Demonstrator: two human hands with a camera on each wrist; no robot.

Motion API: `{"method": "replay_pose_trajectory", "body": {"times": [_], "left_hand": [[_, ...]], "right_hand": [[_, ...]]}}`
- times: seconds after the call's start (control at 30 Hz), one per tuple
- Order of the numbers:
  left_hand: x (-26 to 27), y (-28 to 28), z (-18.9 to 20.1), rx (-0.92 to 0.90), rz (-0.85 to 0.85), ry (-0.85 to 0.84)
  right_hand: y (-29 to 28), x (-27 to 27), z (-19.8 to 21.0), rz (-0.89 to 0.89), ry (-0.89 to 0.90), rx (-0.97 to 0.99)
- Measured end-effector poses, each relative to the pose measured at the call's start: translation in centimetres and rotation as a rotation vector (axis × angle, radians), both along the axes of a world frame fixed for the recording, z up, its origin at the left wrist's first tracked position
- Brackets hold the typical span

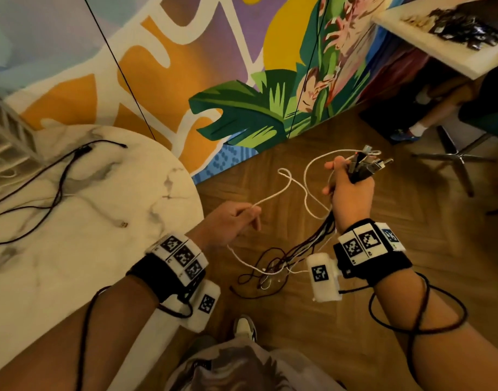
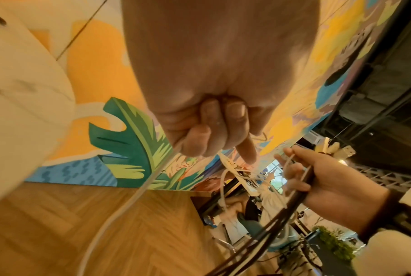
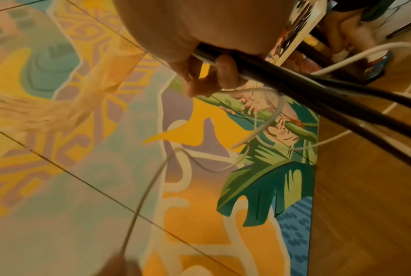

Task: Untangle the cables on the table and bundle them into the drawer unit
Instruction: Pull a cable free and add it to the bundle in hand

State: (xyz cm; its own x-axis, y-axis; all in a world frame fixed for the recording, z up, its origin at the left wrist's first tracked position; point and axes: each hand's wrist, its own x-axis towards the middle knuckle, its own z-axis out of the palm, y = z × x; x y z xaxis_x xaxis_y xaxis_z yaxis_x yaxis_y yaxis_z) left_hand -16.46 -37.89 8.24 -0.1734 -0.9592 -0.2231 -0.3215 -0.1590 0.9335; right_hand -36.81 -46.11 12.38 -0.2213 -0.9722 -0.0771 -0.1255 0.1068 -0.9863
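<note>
Beside the round marble table (image 1: 81, 210), my right hand (image 1: 350, 190) clamps a bundle (image 1: 321, 235) of thin dark cables dangling to the wood floor; my left hand (image 1: 231, 221) pinches a looping white cord (image 1: 288, 187).

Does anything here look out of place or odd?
Yes. The bundle of cables gripped by the right hand trails down into a tangle on the wooden floor, off the marble table. The left hand pinches a white cable.
</note>
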Motion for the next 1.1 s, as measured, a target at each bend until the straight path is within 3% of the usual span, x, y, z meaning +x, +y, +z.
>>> {"method": "replay_pose_trajectory", "body": {"times": [0.2,0.37,0.43,0.53,0.6,0.7,0.8,0.87,1.0,1.1], "left_hand": [[2.0,3.0,-4.9,0.302,0.057,-0.066],[3.5,3.2,-7.4,0.336,0.122,-0.190],[3.9,3.2,-8.7,0.355,0.068,-0.342],[2.9,2.6,-9.6,0.491,-0.149,-0.722],[0.6,1.0,-7.6,0.357,-0.131,-0.673],[-4.5,-2.3,-2.6,-0.049,-0.097,-0.417],[-8.3,-4.7,-0.6,0.211,-0.207,-0.074],[-8.7,-5.4,-0.6,0.176,-0.266,-0.116],[-6.0,-4.2,-0.9,-0.079,-0.253,-0.174],[-4.0,-4.0,-0.9,-0.096,-0.228,-0.179]], "right_hand": [[-1.1,-1.3,0.0,-0.087,-0.033,-0.064],[-1.2,-1.3,-0.2,-0.077,-0.035,-0.081],[-1.0,-0.9,-0.4,-0.053,-0.013,-0.075],[-0.6,-0.2,-0.5,-0.003,-0.020,-0.068],[-0.3,0.4,-0.6,0.035,-0.040,-0.066],[0.3,1.4,-0.4,0.073,-0.069,-0.049],[0.4,2.2,-0.1,0.066,-0.111,-0.035],[0.1,2.2,0.0,0.071,-0.130,-0.032],[-0.5,1.7,-0.5,0.086,-0.151,-0.011],[-0.8,1.5,-0.7,0.082,-0.138,-0.011]]}}
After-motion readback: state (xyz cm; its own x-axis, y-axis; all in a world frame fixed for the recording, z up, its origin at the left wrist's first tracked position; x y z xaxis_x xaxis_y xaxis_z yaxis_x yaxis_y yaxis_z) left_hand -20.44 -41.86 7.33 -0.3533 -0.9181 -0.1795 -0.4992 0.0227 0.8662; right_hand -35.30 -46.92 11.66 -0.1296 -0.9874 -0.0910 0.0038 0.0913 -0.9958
